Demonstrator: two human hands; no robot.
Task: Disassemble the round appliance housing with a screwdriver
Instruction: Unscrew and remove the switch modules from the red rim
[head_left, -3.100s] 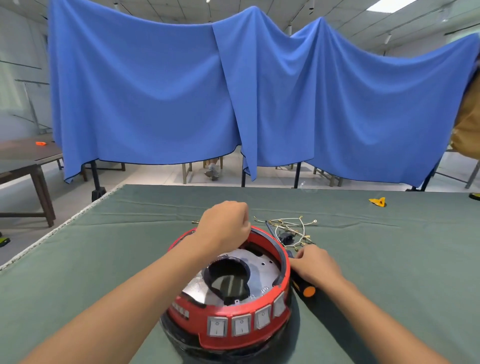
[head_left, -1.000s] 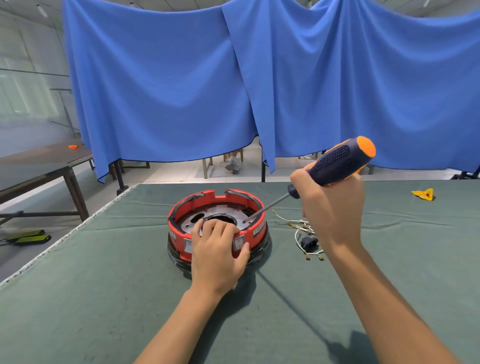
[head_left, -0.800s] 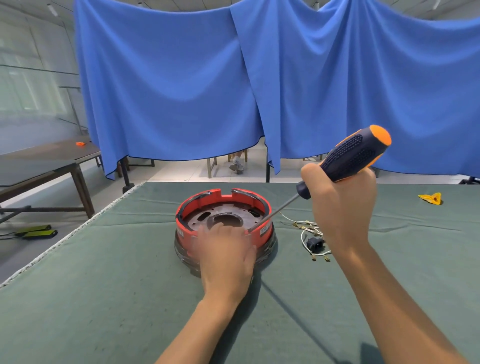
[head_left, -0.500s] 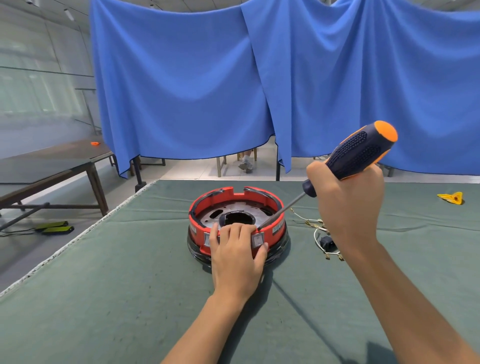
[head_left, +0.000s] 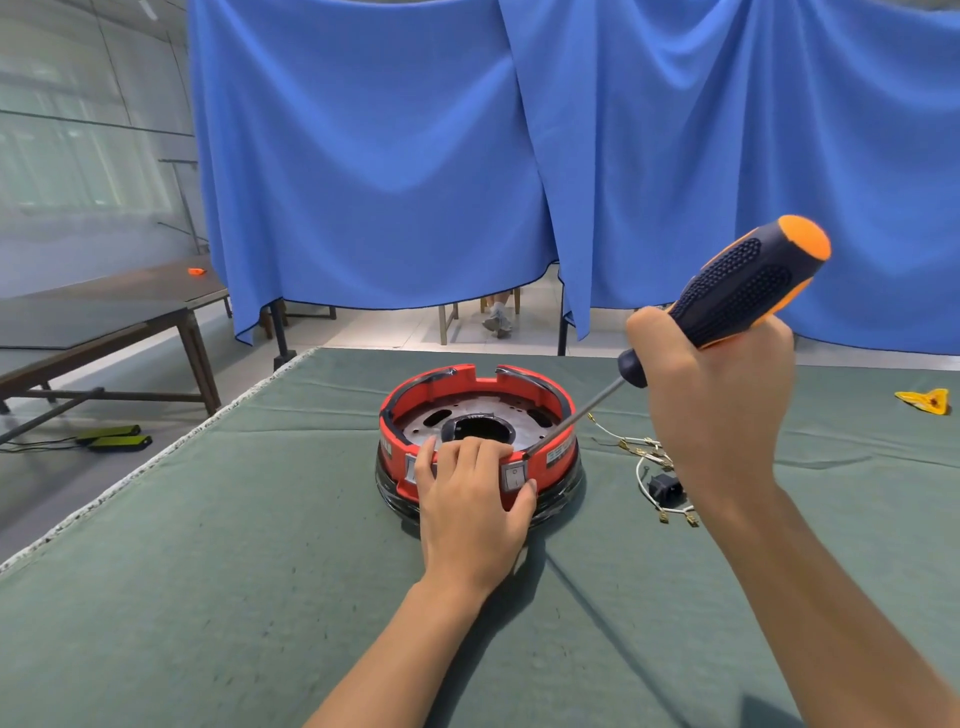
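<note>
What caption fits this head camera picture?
Left hand steadies the red housing while right hand angles a screwdriver inside.

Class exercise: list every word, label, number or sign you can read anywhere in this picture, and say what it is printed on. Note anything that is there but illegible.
Nothing can be read as words or numbers.
White label on the red housing, right of the screwdriver tip: lines of print, too small and blurred to read.
Rocker switch beside the left hand: a small mark, too blurred to read.
Second switch left of that hand: mostly hidden.
</note>
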